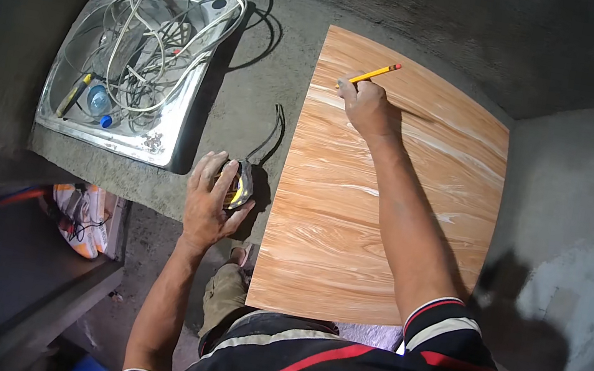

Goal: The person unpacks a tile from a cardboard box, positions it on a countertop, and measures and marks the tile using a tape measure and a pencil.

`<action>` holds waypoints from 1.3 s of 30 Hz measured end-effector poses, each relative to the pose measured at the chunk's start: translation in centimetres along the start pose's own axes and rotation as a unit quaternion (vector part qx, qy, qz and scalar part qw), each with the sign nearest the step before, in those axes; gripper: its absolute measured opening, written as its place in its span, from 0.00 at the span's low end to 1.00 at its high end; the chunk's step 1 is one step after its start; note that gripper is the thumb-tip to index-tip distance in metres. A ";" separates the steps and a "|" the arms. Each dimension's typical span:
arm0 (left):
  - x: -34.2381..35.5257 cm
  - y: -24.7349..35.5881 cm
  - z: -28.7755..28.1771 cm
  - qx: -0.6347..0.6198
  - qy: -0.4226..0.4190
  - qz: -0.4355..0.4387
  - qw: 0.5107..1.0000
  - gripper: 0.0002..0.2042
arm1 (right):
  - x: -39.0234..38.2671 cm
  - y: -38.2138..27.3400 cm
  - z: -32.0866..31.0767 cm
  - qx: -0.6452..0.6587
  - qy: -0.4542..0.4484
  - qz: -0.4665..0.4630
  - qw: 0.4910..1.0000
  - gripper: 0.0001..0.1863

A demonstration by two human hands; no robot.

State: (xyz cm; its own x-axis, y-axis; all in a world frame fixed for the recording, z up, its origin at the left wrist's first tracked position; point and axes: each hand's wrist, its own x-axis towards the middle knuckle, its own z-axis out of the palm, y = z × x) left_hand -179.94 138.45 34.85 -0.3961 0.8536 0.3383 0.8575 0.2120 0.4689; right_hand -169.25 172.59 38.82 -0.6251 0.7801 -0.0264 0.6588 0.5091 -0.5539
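Note:
My left hand (206,202) is wrapped round a tape measure (241,188) with a yellow and dark case, over the grey concrete counter. A dark wrist strap (274,135) trails from the tape measure onto the concrete. Between the fingers of my right hand (368,111) is a yellow pencil (377,73) with a red eraser end pointing up and right. That hand is at the far left part of a large wood-grain board (337,223). Whether the pencil's tip touches the board I cannot tell.
Left of the board, a steel sink (171,136) holds tangled white and grey cables (154,70), a yellow-handled tool (73,96) and a clear bottle with a blue cap (106,121). Concrete walls (573,206) rise behind and to the right. White and orange bags (86,218) sit below the counter.

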 end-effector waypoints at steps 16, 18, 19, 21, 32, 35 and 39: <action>0.7 0.3 0.4 -0.012 0.001 0.008 1.000 0.40 | 0.1 4.3 -1.4 0.534 0.114 0.104 0.831 0.16; 0.6 0.1 0.3 -0.011 0.002 0.013 1.000 0.40 | -1.5 5.9 -1.4 0.571 0.114 0.083 0.809 0.16; 0.6 0.1 0.3 -0.011 0.002 0.016 1.000 0.40 | -2.6 6.5 -1.4 0.605 0.112 0.062 0.786 0.16; 0.4 0.0 0.2 -0.010 -0.003 0.021 1.000 0.41 | -5.6 6.0 -0.8 0.602 0.121 0.068 0.787 0.15; 8.5 16.6 -14.4 -0.390 -0.082 0.335 0.854 0.11 | -17.9 3.2 -0.6 0.556 0.096 0.097 0.820 0.11; 9.0 22.2 -19.5 -0.387 -0.137 0.468 0.783 0.05 | -19.1 2.5 -1.5 0.556 0.105 0.097 0.819 0.13; 5.6 24.5 -19.5 -0.479 0.253 0.251 0.802 0.41 | -19.8 0.6 -0.9 0.529 0.102 0.109 0.835 0.13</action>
State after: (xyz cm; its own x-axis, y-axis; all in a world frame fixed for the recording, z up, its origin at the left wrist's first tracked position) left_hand -167.53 139.13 64.19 -0.3701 0.3624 0.8554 0.4010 -0.7682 0.4990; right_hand -156.09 157.76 39.73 -0.3838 0.9128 -0.1398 -0.0595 -0.1755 -0.9827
